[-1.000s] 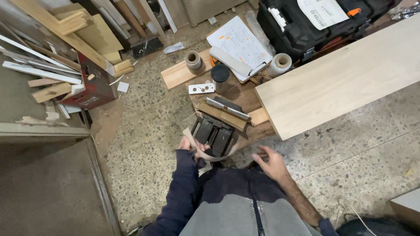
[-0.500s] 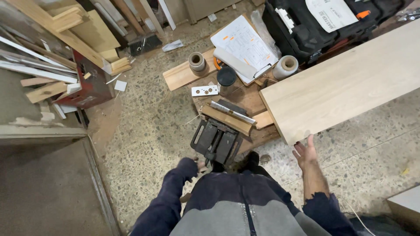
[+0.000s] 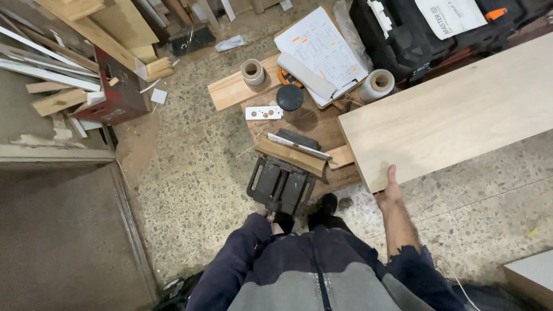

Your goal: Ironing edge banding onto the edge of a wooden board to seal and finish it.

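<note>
The person wears a navy and grey zip jacket point(image 3: 314, 276), its right sleeve point(image 3: 417, 270) pushed up, and black shoes point(image 3: 325, 206).

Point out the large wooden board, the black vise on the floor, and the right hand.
large wooden board point(image 3: 461, 109), head view, middle of its top face
black vise point(image 3: 281, 184), head view, its base
right hand point(image 3: 390, 190), head view, back of hand

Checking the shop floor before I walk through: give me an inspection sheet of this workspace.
Surface: speckled terrazzo floor, dusty.
Job's things: large pale wooden board; black drill-press vise with a wood strip across it.
Clutter: two tape rolls, papers, white drilled plate, black tool case, scrap wood.
Grippers: right hand grips the board's corner; left hand at the vise, mostly hidden.
Cables: thin white cord.
Surroundings: red box.
</note>
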